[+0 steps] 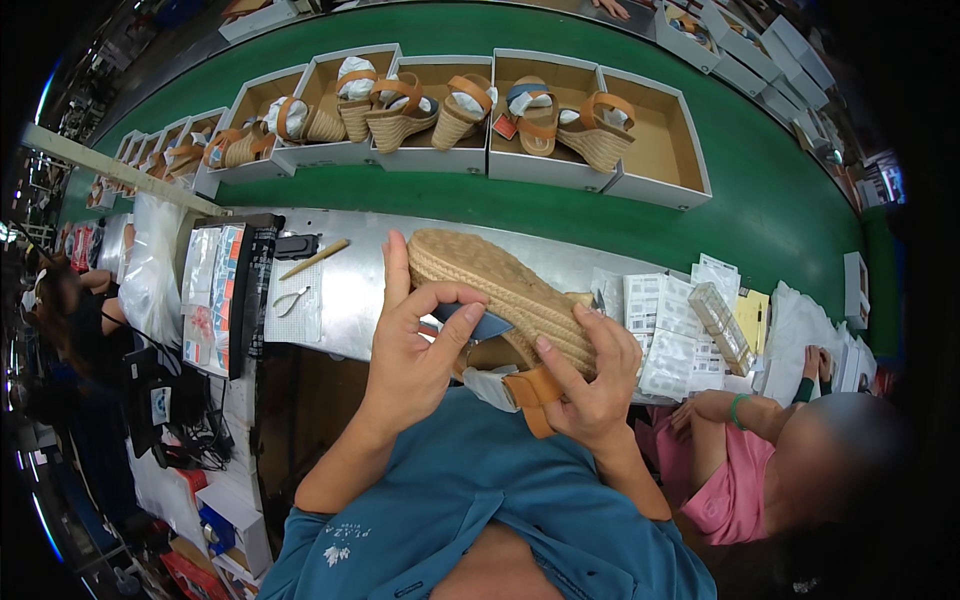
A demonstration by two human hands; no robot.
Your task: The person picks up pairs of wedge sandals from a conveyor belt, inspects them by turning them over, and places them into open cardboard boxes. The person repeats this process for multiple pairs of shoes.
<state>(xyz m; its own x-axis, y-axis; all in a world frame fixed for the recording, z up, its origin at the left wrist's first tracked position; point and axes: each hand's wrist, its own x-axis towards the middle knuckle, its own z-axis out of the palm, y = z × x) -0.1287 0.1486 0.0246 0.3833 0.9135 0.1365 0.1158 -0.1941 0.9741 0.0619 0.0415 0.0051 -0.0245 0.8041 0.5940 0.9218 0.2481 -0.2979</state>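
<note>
1. Pliers (291,301) lie on the surface (358,250).
2. My left hand (415,345) pinches the blue strap (490,326) of a sandal (500,272) between thumb and forefinger.
3. The sandal is raised before my blue shirt (455,470), between both hands.
4. My right hand (592,385) clasps its wedge heel (560,333).
5. Papers (645,302) lie beyond.

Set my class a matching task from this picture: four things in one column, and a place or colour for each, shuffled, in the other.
Column one
1. Wedge sandal
2. Pliers
3. Row of open shoe boxes
4. Co-worker's shirt

Column two
A. On the green surface
B. Pink
C. Held by the left hand and right hand
D. On a pale sheet

Right pairs: 1-C, 2-D, 3-A, 4-B
</note>
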